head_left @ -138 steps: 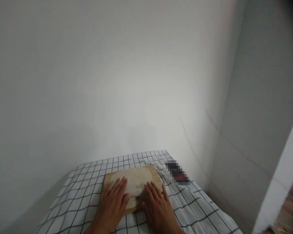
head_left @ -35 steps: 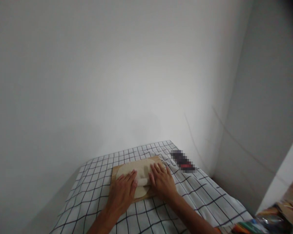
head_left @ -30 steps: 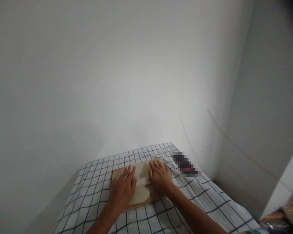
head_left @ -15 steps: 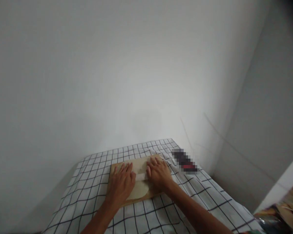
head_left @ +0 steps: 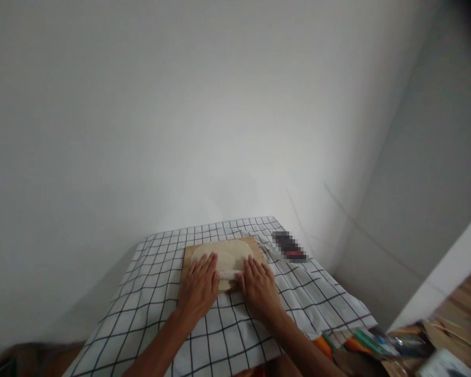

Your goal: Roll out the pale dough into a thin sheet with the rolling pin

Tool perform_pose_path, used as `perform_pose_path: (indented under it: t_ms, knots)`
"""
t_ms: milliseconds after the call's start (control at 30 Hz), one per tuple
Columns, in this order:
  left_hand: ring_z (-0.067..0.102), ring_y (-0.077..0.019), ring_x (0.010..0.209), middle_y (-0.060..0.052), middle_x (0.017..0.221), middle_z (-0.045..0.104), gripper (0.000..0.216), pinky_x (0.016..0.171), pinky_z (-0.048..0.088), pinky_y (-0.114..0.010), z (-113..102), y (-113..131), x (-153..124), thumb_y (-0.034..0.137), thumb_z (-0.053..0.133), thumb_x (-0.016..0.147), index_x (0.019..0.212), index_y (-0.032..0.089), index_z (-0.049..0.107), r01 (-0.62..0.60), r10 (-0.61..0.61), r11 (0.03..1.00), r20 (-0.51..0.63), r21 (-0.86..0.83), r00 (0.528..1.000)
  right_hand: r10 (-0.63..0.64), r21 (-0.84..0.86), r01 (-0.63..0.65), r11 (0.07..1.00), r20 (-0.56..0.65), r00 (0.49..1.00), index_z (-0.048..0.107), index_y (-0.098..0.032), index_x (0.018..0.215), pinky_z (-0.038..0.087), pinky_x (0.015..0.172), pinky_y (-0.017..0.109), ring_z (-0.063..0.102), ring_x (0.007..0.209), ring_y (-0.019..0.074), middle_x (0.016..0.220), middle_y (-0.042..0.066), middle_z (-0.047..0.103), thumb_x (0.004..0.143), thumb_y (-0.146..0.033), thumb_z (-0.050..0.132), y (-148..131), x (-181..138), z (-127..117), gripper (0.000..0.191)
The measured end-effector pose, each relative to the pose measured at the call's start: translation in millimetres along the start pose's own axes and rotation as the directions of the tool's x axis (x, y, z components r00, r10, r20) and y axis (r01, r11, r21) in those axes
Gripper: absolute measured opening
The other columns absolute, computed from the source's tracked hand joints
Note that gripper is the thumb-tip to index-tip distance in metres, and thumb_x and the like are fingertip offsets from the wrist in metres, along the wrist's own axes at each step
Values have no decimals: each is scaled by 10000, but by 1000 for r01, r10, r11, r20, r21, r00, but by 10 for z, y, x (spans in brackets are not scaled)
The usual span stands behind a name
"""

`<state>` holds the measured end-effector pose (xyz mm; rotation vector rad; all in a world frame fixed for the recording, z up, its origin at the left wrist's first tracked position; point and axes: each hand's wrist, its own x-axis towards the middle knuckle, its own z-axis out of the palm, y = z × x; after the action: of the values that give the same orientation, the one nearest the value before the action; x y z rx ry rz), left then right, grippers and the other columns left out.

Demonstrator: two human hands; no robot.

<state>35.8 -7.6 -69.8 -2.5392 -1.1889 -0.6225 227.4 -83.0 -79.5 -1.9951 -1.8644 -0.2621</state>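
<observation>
A flat round of pale dough point(head_left: 226, 253) lies on a wooden board point(head_left: 189, 252) set on a white cloth with a black grid point(head_left: 153, 293). A pale rolling pin point(head_left: 230, 274) rests across the near edge of the dough. My left hand point(head_left: 200, 287) presses flat on the pin's left part, fingers spread forward. My right hand point(head_left: 259, 288) presses on its right part in the same way. Only the short middle stretch of the pin shows between the hands.
A small dark and red object point(head_left: 289, 247), blurred out, lies on the cloth right of the board near the wall. Colourful packets and clutter point(head_left: 361, 345) sit at the lower right on a wooden surface. White walls close in behind and to the right.
Both hands have drawn the pin back from the far part of the dough to its near edge, so more dough shows beyond my fingers. The camera view has shifted.
</observation>
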Motion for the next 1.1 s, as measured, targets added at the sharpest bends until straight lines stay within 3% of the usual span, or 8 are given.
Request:
perform_pose_path:
  t_ms: [200,400,667,900,1100]
  knots:
    - [439,-261,1453,-69,1580,471,522,1201,348,-510,-40,-12,-196,324,367,1036,1535,186,431,-51,50,999,-45,-7,998,-7,53,10,999,-60,998,572,-145,1429,345,1169,416,469,1424,249,1541,121,495,1061,-322,393,-46,-218,50,445]
    - [440,-261,1453,-62,1581,470,517,1182,371,-500,-74,-48,-248,323,376,1035,1535,200,426,-81,80,997,-24,-15,996,34,125,-26,992,-60,998,595,-209,1409,321,1186,431,471,1421,223,1524,70,527,1072,-330,353,-50,-265,75,433]
    - [522,-284,1387,-128,1472,589,483,1171,382,-504,138,-144,236,360,364,1047,1426,130,553,9,-8,1000,40,-16,999,-21,59,17,998,67,998,654,-262,1322,289,1185,489,416,1452,250,1533,65,526,1085,-392,254,178,621,37,483]
    - [499,-344,1403,-191,1465,577,497,1158,367,-584,311,-317,674,359,371,1038,1423,98,547,96,-99,995,131,33,986,-56,101,32,994,246,968,548,-227,1441,289,1157,580,325,1497,308,1594,142,426,1054,-526,298,329,1400,244,550]
    - [442,-385,1437,-206,1518,516,535,1139,346,-642,378,-416,868,370,357,1026,1446,81,518,155,-164,986,218,55,962,-105,127,71,989,288,952,585,-205,1393,330,1129,599,357,1473,326,1577,173,436,1042,-491,362,364,1722,371,504]
